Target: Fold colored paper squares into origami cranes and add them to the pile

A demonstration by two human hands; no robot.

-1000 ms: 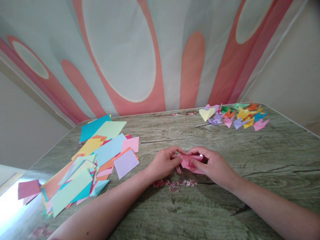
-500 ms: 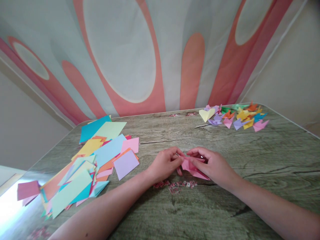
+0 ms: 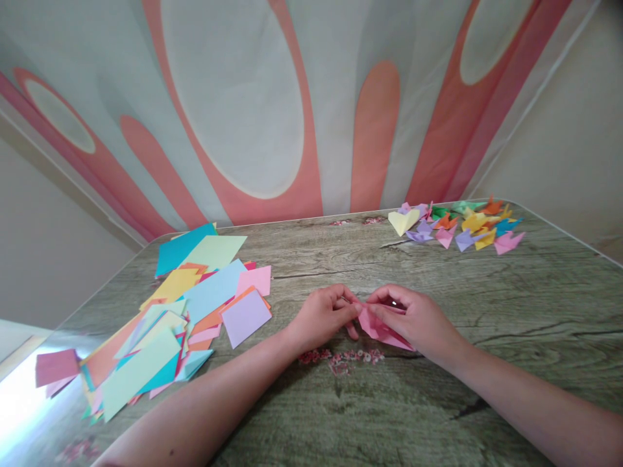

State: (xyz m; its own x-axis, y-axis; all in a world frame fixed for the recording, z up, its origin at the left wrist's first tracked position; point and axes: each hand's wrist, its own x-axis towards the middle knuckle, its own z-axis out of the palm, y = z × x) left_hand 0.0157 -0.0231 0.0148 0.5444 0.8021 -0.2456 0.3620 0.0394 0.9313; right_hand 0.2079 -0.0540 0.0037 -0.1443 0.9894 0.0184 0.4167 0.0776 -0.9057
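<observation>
A folded pink paper is held just above the table between my two hands, near the middle of the view. My left hand pinches its left tip between thumb and fingers. My right hand grips its upper edge, thumb on the near side and fingers behind. The paper's lower flap points to the right, under my right hand. Parts of the folds are hidden by my fingers.
Loose coloured paper sheets lie in an overlapping pile on the left of the wood-patterned table. Several small folded paper figures are grouped at the back right. A patterned curtain hangs behind the table.
The pink paper and my right hand have shifted slightly right. My left thumb has moved slightly right too, and both hands still hold the paper.
</observation>
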